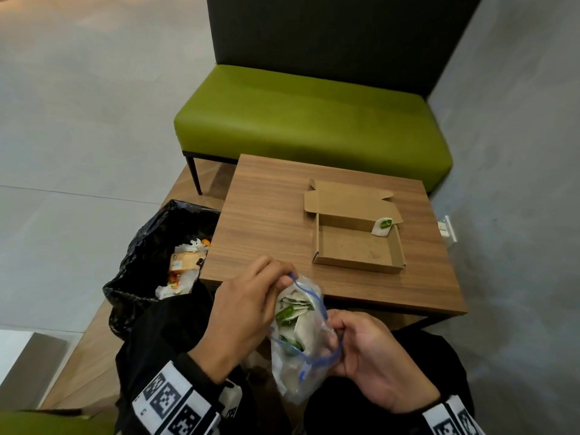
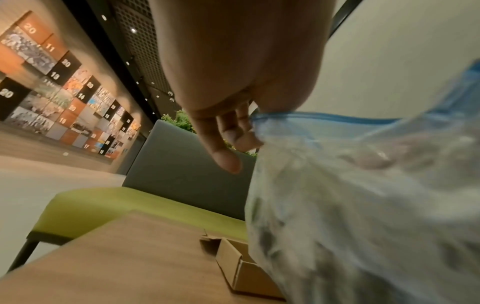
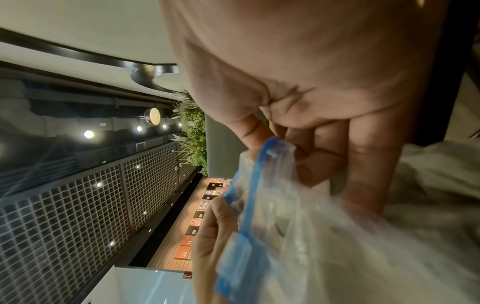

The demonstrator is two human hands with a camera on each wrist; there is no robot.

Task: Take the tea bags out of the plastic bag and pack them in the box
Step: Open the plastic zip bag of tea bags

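A clear plastic bag (image 1: 293,368) with a blue zip strip hangs open in front of the table's near edge. Several white tea bags (image 1: 293,309) with green tags lie inside it. My left hand (image 1: 248,306) pinches the far side of the bag's rim (image 2: 275,116). My right hand (image 1: 367,350) grips the near side of the rim (image 3: 259,164), its fingers curled round the plastic. An open brown cardboard box (image 1: 357,246) sits on the wooden table (image 1: 266,215), lid flap folded back. One tea bag (image 1: 382,227) leans in the box's far right corner.
A bin lined with a black bag (image 1: 147,246) and holding rubbish stands left of the table. A green bench (image 1: 314,120) with a dark backrest stands behind the table. A grey wall (image 1: 518,152) runs close along the right side.
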